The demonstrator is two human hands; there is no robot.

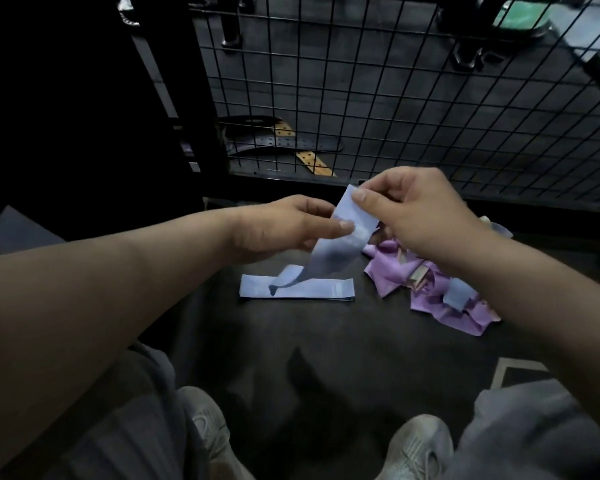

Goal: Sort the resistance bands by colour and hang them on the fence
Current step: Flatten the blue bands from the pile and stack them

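I see the left hand (pixel 284 230) and right hand (pixel 420 216) pinching 1 blue band (pixel 355 225) above the flat band (pixel 326 289); its dangling tail (blurred) may drag that one askew.

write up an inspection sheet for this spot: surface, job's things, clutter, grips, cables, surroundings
surface: dark floor, dimly lit.
job's things: held blue band hangs over the flat blue band on the floor; purple band heap to its right, a blue piece mixed in; wire fence beyond, no band on it in view.
clutter: dark perforated belt and tan perforated strip behind the fence.
grips: left hand and right hand both pinch the held blue band.
cables: nothing seen.
surroundings: grey shoes at the bottom; equipment beyond the fence too dark to name.
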